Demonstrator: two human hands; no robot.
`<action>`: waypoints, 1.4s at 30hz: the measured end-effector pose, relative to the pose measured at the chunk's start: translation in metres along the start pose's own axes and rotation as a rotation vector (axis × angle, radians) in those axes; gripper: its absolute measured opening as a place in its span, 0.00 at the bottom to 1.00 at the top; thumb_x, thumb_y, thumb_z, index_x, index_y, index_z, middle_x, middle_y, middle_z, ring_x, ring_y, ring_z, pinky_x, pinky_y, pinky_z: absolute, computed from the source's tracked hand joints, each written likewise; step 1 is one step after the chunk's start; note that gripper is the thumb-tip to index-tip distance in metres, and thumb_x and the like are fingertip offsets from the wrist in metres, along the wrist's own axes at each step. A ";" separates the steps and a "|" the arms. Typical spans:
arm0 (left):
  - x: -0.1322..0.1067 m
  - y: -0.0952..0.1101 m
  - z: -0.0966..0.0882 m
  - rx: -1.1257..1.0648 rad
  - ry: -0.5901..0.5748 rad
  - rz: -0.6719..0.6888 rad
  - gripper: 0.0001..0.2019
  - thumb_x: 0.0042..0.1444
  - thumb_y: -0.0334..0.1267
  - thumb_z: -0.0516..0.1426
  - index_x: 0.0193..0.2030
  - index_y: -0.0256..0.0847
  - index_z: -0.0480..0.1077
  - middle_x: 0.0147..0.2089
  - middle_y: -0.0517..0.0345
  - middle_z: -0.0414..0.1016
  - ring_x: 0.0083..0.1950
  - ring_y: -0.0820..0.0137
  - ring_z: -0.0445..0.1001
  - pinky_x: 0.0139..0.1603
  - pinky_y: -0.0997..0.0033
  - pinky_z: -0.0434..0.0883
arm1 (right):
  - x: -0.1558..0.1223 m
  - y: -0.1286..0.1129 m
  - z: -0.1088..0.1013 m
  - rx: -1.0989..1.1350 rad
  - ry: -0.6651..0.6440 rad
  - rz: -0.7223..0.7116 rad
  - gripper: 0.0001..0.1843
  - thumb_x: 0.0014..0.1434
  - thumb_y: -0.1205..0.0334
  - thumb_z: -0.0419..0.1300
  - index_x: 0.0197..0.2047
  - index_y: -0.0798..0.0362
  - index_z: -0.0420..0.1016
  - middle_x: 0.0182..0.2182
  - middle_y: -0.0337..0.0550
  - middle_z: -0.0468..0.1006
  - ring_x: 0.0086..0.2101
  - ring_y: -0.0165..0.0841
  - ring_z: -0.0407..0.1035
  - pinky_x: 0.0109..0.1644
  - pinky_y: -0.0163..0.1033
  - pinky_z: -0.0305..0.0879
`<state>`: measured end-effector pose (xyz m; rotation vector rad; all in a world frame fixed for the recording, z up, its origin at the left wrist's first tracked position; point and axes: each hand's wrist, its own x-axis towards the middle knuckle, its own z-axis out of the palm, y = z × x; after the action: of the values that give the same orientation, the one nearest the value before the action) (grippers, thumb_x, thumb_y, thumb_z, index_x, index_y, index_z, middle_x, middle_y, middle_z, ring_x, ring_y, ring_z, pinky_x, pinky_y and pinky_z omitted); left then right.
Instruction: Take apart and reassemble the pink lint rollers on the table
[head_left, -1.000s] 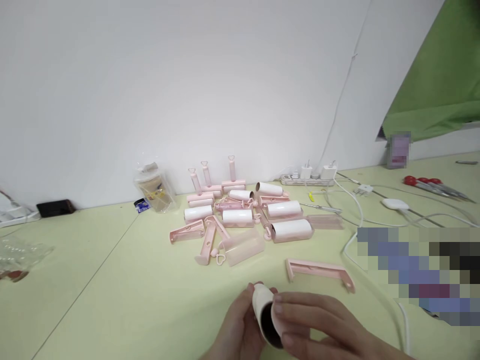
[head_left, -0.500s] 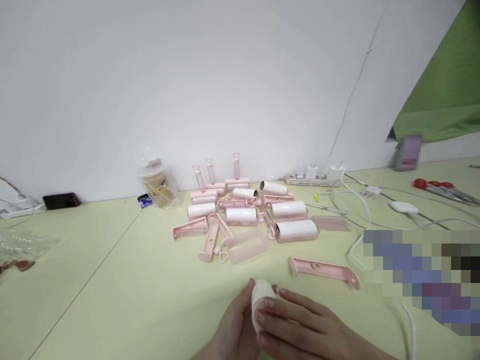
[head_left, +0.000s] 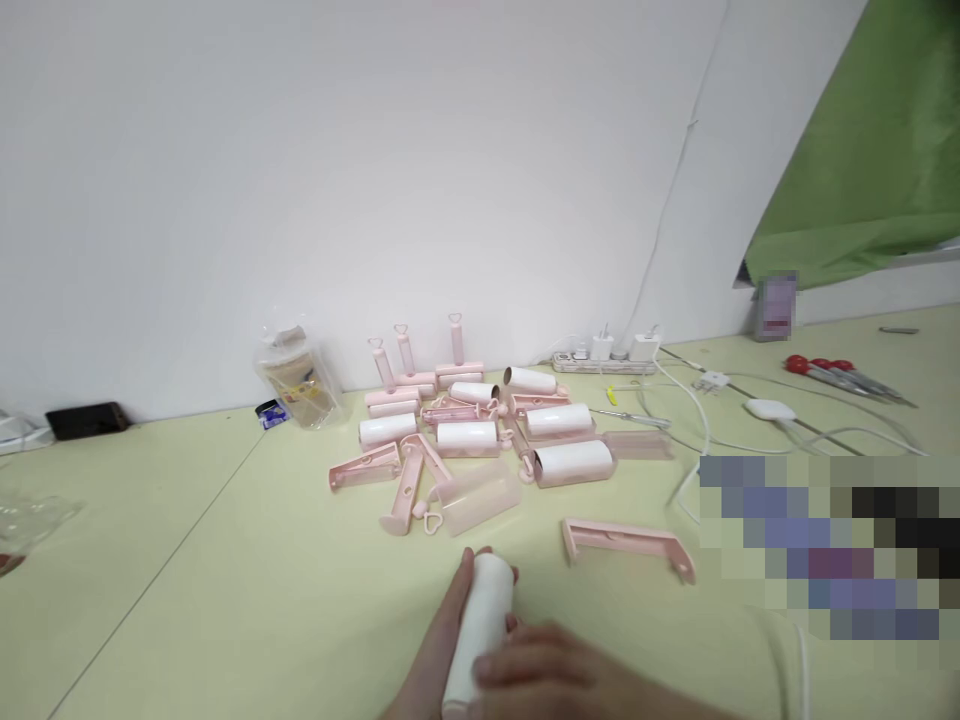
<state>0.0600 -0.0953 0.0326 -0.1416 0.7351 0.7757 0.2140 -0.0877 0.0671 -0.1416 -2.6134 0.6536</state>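
White rolls (head_left: 466,437) and pink holders (head_left: 630,541) lie scattered across a pale green table (head_left: 187,590). A phone (head_left: 87,421), bagged cup (head_left: 301,392) and power strip (head_left: 604,365) line its far edge.

Plain white roll (head_left: 486,605) in the near foreground shows bright against a pale yellow-green tabletop (head_left: 225,600), a light pink bracket (head_left: 630,541) to its right. Farther back, other white rolls (head_left: 574,463) mix with pale pink parts (head_left: 407,492) before a white wall (head_left: 375,180). Far left, a black phone (head_left: 88,420); far right, red-ended tools (head_left: 796,366) and plain green cloth (head_left: 862,150).
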 end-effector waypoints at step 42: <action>0.028 -0.014 0.079 0.350 0.154 0.654 0.14 0.54 0.49 0.53 0.43 0.44 0.60 0.26 0.61 0.69 0.27 0.67 0.74 0.23 0.74 0.68 | -0.021 0.043 -0.019 0.415 0.767 0.861 0.19 0.55 0.49 0.56 0.44 0.44 0.53 0.34 0.36 0.64 0.30 0.31 0.66 0.32 0.37 0.65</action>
<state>0.1263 -0.0596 0.0714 0.3791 1.0714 1.2470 0.2411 -0.0461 0.0535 -1.1603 -1.5614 1.1156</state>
